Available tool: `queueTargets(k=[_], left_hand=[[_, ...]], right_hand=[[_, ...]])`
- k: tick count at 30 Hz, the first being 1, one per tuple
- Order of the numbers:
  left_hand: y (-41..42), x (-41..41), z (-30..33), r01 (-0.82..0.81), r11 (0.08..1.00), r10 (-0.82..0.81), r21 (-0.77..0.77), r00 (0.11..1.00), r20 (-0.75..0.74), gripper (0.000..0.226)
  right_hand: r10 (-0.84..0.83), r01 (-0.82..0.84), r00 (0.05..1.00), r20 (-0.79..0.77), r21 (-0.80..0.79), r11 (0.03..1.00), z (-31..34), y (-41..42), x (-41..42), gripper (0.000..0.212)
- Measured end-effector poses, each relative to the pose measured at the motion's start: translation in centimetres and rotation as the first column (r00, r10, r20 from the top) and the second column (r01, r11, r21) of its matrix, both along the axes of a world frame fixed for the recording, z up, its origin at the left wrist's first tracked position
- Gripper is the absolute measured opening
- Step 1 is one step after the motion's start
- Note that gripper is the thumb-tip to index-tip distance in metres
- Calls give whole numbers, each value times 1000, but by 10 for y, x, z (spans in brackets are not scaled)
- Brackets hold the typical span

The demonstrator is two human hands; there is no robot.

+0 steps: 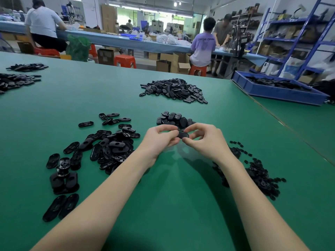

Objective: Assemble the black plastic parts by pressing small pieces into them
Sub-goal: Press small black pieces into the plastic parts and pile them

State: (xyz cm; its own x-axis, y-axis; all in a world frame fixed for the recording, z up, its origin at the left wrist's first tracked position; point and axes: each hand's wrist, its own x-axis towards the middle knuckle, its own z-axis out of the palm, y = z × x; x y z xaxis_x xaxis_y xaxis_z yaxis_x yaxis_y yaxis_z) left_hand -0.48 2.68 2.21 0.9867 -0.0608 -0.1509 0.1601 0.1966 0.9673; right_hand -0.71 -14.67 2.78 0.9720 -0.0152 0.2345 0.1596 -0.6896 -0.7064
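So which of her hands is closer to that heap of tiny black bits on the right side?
The right hand. The heap of small pieces lies just beside its wrist, while the left hand sits farther off, across the held black part.

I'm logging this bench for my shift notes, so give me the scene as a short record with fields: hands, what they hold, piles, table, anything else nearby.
left hand: left hand pinches one end of the black oval part
right hand: right hand pinches its other end
held height: above the green table
left pile: open oval shells
right pile: small black pieces
near pile: closed oval parts, just beyond the hands
far pile: large heap
crate: blue crate at the right edge, black parts inside
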Motion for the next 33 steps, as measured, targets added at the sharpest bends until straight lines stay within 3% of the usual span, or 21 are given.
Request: queueTargets(k=[5,12,17,21,23,26,30,33], left_hand=[[5,2,3,-23,997,21,71,999,26,11],[1,-7,8,126,968,-137,219,990,39,6],[0,-10,8,201,939,-223,279,974,48,8],[13,-7,18,196,908,-260,369,957,130,5],[29,-4,27,179,827,-323,533,927,191,11],[58,0,40,134,627,-421,768,887,189,18],[90,6,48,74,485,-404,872,902,148,19],[105,10,45,116,369,-425,922,903,57,13]], right_hand=[[-125,126,992,20,-89,988,-1,-2,20,11],[-207,213,977,51,-311,926,-5,15,51,23],[-246,241,969,19,-291,926,-9,14,48,24],[-229,231,973,32,-213,949,-8,15,33,12],[-177,173,984,1,-207,963,-8,17,24,3],[-83,71,995,-49,-199,977,-7,20,13,5],[24,-45,994,-105,-201,979,-7,18,4,7],[72,-102,987,-146,-214,971,-9,16,2,7]])
